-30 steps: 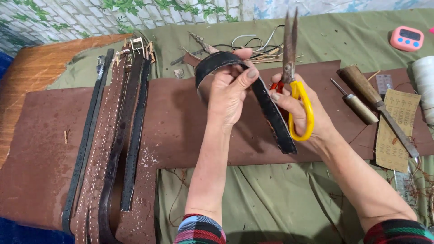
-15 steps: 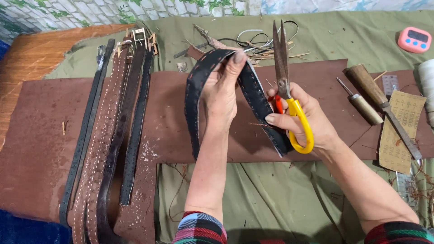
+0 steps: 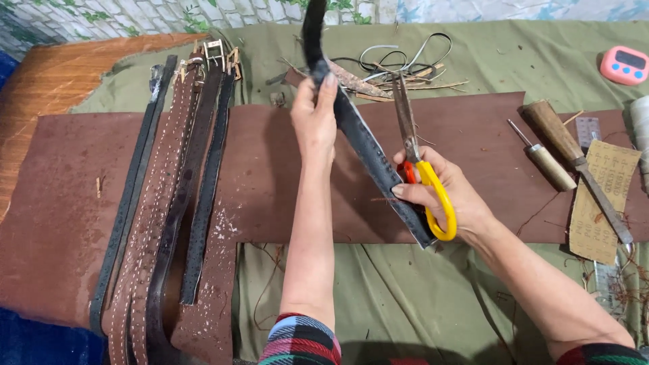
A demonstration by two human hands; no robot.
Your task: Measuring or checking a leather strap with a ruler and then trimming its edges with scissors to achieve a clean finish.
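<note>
My left hand grips a black leather belt near its raised end, holding it up so the strap runs from the top of the view down to the right. My right hand holds yellow-handled scissors, blades closed and pointing away from me, and its fingers also press the belt's lower part. The belt's lower end rests near the edge of a brown leather sheet.
Several brown and black belts lie side by side on the left of the sheet. An awl, a wooden-handled knife, sandpaper and a pink timer lie at right. Leather scraps and cords are at the back.
My left hand has straightened the looped belt and raised its end upward out of frame. My right hand with the scissors has moved down and right along the strap.
</note>
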